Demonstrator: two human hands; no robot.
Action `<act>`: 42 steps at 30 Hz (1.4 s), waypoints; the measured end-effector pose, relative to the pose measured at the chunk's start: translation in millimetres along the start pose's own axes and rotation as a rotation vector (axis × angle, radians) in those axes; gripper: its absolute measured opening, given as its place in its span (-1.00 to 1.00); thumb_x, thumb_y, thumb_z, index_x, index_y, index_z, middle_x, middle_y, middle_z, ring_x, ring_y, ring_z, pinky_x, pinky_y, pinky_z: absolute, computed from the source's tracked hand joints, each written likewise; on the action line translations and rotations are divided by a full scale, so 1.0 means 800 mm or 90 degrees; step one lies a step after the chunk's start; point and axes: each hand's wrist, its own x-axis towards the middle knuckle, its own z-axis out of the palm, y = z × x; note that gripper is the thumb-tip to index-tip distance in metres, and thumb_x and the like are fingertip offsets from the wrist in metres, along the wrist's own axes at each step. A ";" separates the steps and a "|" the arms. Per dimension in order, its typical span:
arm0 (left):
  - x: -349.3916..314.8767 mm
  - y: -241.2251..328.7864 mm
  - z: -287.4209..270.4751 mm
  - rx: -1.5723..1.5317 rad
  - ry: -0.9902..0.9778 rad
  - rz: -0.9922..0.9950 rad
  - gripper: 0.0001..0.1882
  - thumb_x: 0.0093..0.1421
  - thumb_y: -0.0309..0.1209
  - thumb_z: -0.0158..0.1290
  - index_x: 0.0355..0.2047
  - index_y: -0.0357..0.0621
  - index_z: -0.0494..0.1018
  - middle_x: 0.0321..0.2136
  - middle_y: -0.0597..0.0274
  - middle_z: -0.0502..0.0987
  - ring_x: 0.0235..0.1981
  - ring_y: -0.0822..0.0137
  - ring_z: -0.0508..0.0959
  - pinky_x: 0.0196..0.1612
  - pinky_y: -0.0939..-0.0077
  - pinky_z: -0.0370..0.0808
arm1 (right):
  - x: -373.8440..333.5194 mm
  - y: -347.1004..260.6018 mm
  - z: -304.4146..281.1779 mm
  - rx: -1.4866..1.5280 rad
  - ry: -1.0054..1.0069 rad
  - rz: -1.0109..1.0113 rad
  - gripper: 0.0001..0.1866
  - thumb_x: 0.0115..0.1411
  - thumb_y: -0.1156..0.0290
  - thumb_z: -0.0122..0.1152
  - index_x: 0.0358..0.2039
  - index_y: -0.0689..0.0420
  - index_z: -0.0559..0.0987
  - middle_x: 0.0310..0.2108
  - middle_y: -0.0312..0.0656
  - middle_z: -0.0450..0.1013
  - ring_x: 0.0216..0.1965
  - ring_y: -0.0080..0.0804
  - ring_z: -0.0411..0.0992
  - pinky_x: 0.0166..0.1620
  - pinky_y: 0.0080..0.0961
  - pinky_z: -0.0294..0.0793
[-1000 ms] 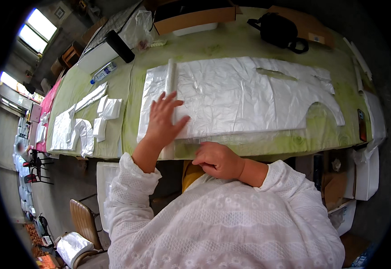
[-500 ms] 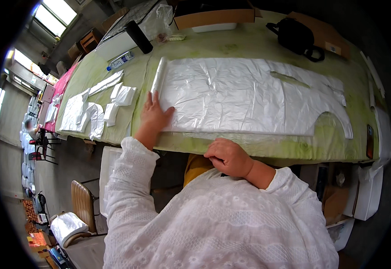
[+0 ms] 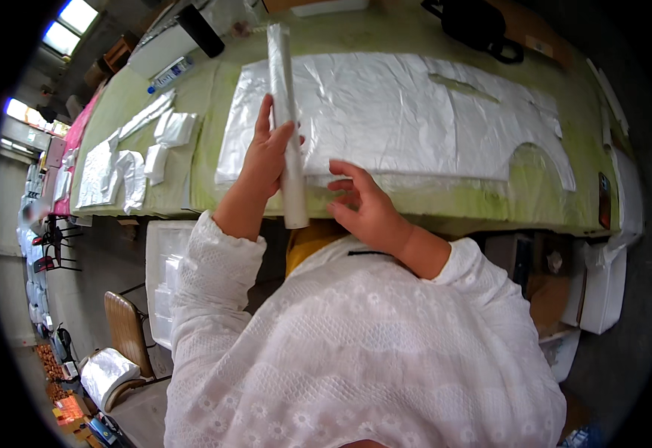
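Note:
My left hand (image 3: 268, 157) is wrapped round the middle of a rolled tube of translucent white plastic film (image 3: 294, 201). The roll stands nearly lengthwise away from me, its near end over the table's front edge. Beneath it lies a large flat white plastic sheet (image 3: 393, 112), wrinkled and shiny, with a slit and a curved cut-out toward its right end. To the right of the roll, my right hand (image 3: 367, 209) is held open with bent fingers apart, near the sheet's front edge and holding nothing.
The table has a stained green cover (image 3: 445, 201). Folded white plastic pieces (image 3: 109, 168) lie at left, with a water bottle (image 3: 171, 73) and a black cylinder (image 3: 200, 31) behind. A black bag (image 3: 468, 26) sits far right, a phone (image 3: 604, 200) at the right edge. A chair (image 3: 126, 332) stands at left.
My left hand has picked up the roll from the sheet's left end and brought it right and nearer. My right hand has opened from a loose fist. The view has shifted.

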 end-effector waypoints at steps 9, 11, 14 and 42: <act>-0.030 -0.043 0.115 -0.021 -0.036 0.017 -0.26 0.33 -0.53 -0.07 0.49 0.13 0.02 0.03 0.15 0.45 -0.12 0.37 0.50 -0.08 0.40 0.56 | -0.012 -0.004 -0.014 0.086 0.075 0.127 -0.03 0.23 0.49 0.30 0.50 0.00 -0.08 0.05 -0.05 0.42 -0.03 -0.34 0.48 0.04 -0.38 0.52; -0.041 -0.058 0.112 0.102 -0.101 0.053 -0.33 0.34 -0.53 -0.09 0.46 0.09 0.13 0.08 0.16 0.44 -0.04 0.36 0.48 0.04 0.42 0.49 | -0.016 0.000 -0.018 0.054 0.090 0.110 -0.04 0.22 0.52 0.27 0.50 0.01 -0.07 0.02 -0.08 0.44 -0.04 -0.36 0.48 0.03 -0.39 0.50; -0.073 -0.047 0.102 0.093 -0.217 0.002 -0.43 0.38 -0.45 -0.07 0.40 0.06 0.28 0.20 0.17 0.40 0.15 0.35 0.41 0.25 0.43 0.32 | -0.014 0.019 -0.023 0.068 0.105 0.077 -0.04 0.22 0.53 0.26 0.51 -0.01 -0.09 0.00 -0.11 0.44 -0.07 -0.36 0.48 0.02 -0.38 0.50; -0.007 -0.021 0.131 -0.127 -0.069 0.062 -0.14 0.30 -0.54 0.02 0.51 0.20 -0.11 0.27 -0.06 0.26 0.19 0.14 0.38 0.14 0.20 0.47 | -0.031 -0.043 -0.064 0.272 -0.045 0.321 0.09 0.21 0.59 0.19 0.52 -0.02 -0.34 0.16 0.01 0.33 -0.10 -0.34 0.46 -0.07 -0.36 0.52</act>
